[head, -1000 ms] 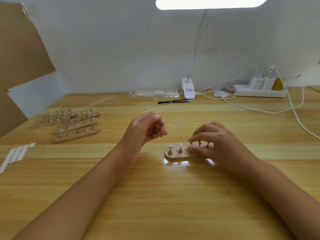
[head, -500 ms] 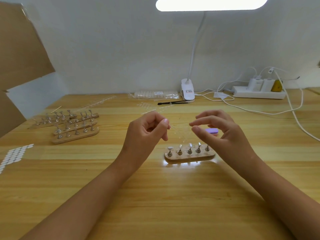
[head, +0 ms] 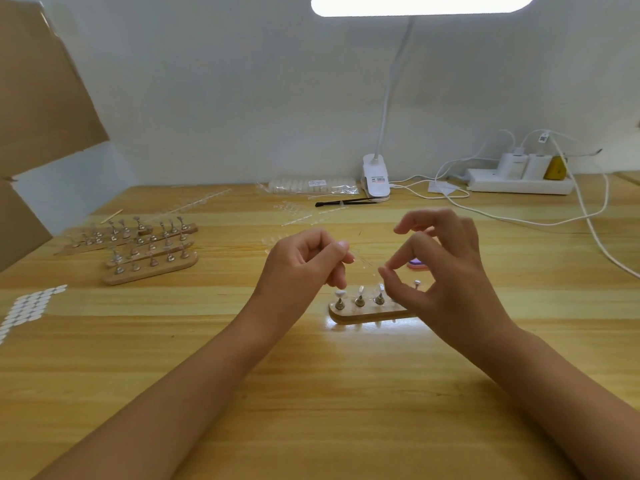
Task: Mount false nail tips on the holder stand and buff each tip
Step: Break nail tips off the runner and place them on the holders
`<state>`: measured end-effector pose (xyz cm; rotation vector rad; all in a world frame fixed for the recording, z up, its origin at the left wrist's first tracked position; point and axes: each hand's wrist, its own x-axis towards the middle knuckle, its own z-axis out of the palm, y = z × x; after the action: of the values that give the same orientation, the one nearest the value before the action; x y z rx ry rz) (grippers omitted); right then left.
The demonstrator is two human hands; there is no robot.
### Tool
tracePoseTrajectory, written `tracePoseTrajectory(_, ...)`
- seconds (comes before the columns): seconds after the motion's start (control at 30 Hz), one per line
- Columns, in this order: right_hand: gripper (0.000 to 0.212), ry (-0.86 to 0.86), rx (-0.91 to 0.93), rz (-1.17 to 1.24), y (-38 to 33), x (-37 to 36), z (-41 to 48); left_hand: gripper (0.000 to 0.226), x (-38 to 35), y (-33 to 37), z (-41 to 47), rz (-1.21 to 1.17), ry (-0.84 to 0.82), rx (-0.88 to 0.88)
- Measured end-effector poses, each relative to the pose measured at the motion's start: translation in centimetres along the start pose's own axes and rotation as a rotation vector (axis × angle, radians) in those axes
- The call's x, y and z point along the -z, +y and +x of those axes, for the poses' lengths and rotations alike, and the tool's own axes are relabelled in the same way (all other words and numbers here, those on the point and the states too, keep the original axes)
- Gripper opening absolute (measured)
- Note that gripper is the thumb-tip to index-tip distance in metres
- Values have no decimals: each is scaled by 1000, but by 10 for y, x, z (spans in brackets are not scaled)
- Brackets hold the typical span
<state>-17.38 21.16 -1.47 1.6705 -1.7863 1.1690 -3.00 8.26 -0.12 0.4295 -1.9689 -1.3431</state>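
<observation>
Head view: left hand (head: 304, 268) pinches a strip of clear nail tips (head: 364, 262) above the holder stand (head: 367, 316) on the bench (head: 311, 393), likely to keep tips close to the pegs. Right hand (head: 446, 282): thumb and forefinger nearly meet at the strip's end; cannot tell whether they grip.

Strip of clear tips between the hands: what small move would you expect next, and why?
Probably the right hand snaps one tip off the strip. The left hand pinches the strip's other end, the right thumb and forefinger sit at its free end, and the stand waits just below.
</observation>
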Motion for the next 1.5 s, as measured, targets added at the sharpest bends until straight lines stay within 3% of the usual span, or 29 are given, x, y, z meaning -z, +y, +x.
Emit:
tracePoseTrajectory(0.13,16,-28,81,-37,-3,-1,2,25,0,2,1,-39,-16,44)
tracePoseTrajectory(0.23,13,-54,-159,200,-10,4,5,21,0,1,0,32,11,-66)
tracePoseTrajectory(0.4,25,-239,-627,724,2,19,15,19,1,0,-1,409,61,-462)
tracePoseTrajectory(0.5,22,-370,-664,841,4,22,16,23,6,-1,0,596,46,-755)
tracePoseTrajectory(0.6,10,-456,-660,903,5,22,16,16,8,2,1,672,2,-885)
tracePoseTrajectory(0.67,7,-442,-676,951,6,22,17,16,5,3,-2,588,-41,-819)
tracePoseTrajectory(0.8,13,-251,-697,918,9,25,19,15,-1,13,-7,62,-203,-305)
tracePoseTrajectory(0.87,19,-228,-670,813,10,27,18,17,-1,13,-6,-71,-258,-173)
tracePoseTrajectory(1.07,27,-254,-593,580,8,24,15,19,-4,11,-7,-110,-337,-97)
tracePoseTrajectory(1.5,35,-222,-305,402,8,19,13,23,-3,9,-4,-101,-260,-14)
